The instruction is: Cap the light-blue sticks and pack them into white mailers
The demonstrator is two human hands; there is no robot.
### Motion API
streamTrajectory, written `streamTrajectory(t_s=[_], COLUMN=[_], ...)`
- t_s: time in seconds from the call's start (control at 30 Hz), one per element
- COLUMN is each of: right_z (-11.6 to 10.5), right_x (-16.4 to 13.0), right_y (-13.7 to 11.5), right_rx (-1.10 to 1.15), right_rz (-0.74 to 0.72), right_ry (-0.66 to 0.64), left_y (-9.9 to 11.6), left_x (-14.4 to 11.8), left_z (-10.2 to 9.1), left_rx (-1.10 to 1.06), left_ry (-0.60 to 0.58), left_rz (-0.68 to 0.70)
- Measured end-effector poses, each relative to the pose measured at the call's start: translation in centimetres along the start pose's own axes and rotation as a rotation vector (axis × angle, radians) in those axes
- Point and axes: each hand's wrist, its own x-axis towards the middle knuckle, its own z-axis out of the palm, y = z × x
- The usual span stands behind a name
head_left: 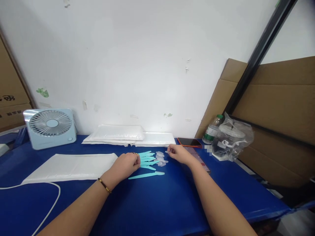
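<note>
1. The left hand [126, 165] sits just left of the frame's centre, fingers curled in around the near ends of a bunch of turquoise sticks [147, 158], which fan out to its right on the blue table [152, 203].
2. One more turquoise stick [146, 175] lies by itself just below the bunch, flat on the table and apart from both hands.
3. The right hand [177, 153] rests just right of centre, fingers bent and pressed together at the tips, seemingly pinching a small clear piece [167, 151]; it is too small to be sure.
4. A little heap of clear caps [160, 158] lies between the two hands, touching the tips of the fanned sticks.
5. A thin bracelet [104, 185] circles the left wrist.
6. A white padded mailer [71, 167] lies flat at the left of the frame, beside the left hand.
7. A stack of white mailers [128, 136] lies against the wall behind the hands.
8. A pale blue fan [50, 127] stands at the far left.
9. Right of the right hand are a phone [189, 142], a water bottle [212, 129] and a crumpled clear bag [231, 139].
10. A white cable [52, 200] loops across the lower left corner.
</note>
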Motion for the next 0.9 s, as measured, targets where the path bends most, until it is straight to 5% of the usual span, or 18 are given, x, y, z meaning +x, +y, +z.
streamTrajectory(t_s=[0.23, 0.63, 0.9], right_z=[-0.6, 0.4, -0.7], right_x=[-0.6, -0.5, -0.7], right_y=[-2.6, -3.4, -3.8], right_rx=[0.501, 0.575, 0.817], right_rz=[0.035, -0.011, -0.007], right_ry=[-0.112, -0.103, 0.009], left_y=[-0.2, -0.2, -0.8], left_x=[0.1, 0.1, 0.1], left_z=[-1.0, -1.0, -0.7], left_rx=[-0.098, -0.103, -0.402], left_ry=[0.053, 0.047, 0.069], left_rz=[-0.056, -0.045, -0.062])
